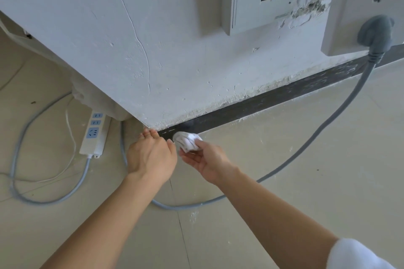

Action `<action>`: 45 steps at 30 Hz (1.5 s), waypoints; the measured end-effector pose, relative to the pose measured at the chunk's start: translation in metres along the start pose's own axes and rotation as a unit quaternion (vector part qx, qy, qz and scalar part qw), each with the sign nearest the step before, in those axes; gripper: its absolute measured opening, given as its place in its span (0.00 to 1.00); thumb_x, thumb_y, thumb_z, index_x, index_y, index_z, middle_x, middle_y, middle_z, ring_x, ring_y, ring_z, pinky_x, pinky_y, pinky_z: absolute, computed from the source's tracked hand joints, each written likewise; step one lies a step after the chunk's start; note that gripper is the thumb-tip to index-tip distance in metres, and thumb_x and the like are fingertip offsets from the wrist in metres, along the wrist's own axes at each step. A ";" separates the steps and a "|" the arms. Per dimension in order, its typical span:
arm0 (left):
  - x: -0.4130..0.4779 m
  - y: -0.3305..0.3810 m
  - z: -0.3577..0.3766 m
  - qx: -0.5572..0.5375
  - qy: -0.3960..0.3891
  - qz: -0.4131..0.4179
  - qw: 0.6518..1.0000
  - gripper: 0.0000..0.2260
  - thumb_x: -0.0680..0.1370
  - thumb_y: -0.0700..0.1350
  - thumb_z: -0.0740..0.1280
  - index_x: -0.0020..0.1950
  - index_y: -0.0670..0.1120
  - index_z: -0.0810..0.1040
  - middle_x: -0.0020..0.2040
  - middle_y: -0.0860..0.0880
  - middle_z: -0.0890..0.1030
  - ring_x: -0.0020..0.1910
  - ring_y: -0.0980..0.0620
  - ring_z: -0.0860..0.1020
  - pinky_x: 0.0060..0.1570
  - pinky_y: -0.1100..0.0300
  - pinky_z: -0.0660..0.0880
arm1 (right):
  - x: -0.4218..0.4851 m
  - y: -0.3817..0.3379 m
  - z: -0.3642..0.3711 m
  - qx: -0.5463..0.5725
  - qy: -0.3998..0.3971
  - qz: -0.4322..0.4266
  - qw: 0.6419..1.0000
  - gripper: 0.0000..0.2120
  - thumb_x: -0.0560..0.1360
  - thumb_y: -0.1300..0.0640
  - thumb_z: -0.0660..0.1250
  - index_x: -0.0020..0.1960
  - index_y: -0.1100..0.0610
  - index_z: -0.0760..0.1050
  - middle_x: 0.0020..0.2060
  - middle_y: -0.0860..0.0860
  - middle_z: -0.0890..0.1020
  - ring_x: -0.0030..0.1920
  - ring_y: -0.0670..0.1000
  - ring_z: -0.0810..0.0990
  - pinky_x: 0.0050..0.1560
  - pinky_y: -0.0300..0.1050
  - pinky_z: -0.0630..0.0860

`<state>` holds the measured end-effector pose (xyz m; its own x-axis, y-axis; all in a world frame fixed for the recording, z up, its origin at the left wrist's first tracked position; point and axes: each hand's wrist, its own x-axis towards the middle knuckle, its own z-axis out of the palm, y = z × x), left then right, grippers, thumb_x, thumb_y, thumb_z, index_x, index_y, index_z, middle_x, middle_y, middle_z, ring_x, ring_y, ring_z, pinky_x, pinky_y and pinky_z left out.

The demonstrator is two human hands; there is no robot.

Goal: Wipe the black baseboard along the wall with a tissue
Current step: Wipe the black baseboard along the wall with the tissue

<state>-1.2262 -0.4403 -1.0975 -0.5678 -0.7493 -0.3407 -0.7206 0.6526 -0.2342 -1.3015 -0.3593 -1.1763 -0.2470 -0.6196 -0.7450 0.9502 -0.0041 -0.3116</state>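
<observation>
- Right hand's fingers (191,158): curled, palm turned up, bunching a wad of white tissue (188,141) between fingertips and thumb.
- Tissue: crumpled, its far end pressed against the black baseboard (273,98) near the strip's left end, just above the floor line.
- Right hand (207,162): low over the floor, forearm bare, reaching in from the near right; a white sleeve (358,255) shows at the near right corner.
- Left hand (150,157): back up, fingers nearly straight and close together, holding nothing. Fingertips reach the wall corner where the baseboard ends; whether they touch floor or skirting, cannot tell. The thumb lies just beside the tissue.
- Baseboard: runs from the corner away to the far right along the foot of the wall (131,39). White specks and dust on its face, thicker to the right; crumbled plaster along its top edge.
- Wall: white, with a long hairline crack; flaking patch at the far right.
- Wall fittings: a grey box (258,2) with a square opening; to its right a socket plate (349,17) with a grey plug (375,33) in it.
- Grey cable (328,120): hangs from the plug, crosses the tiled floor (306,181), passes under both forearms.
- Power strip (94,135): white, blue outlets, on the floor left of the corner, with its cable looped nearby.
</observation>
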 end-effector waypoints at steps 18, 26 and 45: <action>-0.003 -0.005 0.008 -0.018 0.000 0.018 1.000 0.26 0.80 0.45 0.51 0.76 0.37 0.51 0.76 0.41 0.55 0.75 0.48 0.55 0.67 0.55 0.63 | -0.006 -0.012 -0.019 0.037 0.044 -0.015 0.998 0.11 0.80 0.62 0.55 0.49 0.64 0.75 0.34 0.58 0.80 0.32 0.52 0.81 0.30 0.39 0.79; -0.002 -0.017 0.011 0.011 -0.020 0.047 0.999 0.29 0.79 0.46 0.54 0.77 0.40 0.46 0.78 0.44 0.50 0.76 0.49 0.50 0.69 0.56 0.59 | 0.029 0.000 0.012 -0.031 0.056 -0.031 0.997 0.17 0.79 0.69 0.56 0.67 0.71 0.66 0.63 0.67 0.75 0.43 0.55 0.80 0.44 0.44 0.82; -0.007 -0.013 0.005 -0.033 -0.016 0.044 0.998 0.32 0.76 0.43 0.58 0.77 0.40 0.46 0.78 0.45 0.49 0.76 0.50 0.51 0.69 0.57 0.61 | -0.006 -0.016 -0.021 0.024 0.159 -0.099 0.982 0.12 0.76 0.63 0.58 0.38 0.59 0.78 0.30 0.56 0.78 0.24 0.50 0.76 0.29 0.41 0.75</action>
<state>-1.2110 -0.4435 -1.0962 -0.6184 -0.6843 -0.3865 -0.6931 0.7067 -0.1423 -1.3195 -0.3392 -1.1795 -0.4685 -0.3257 -0.8213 0.8830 -0.1413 -0.4476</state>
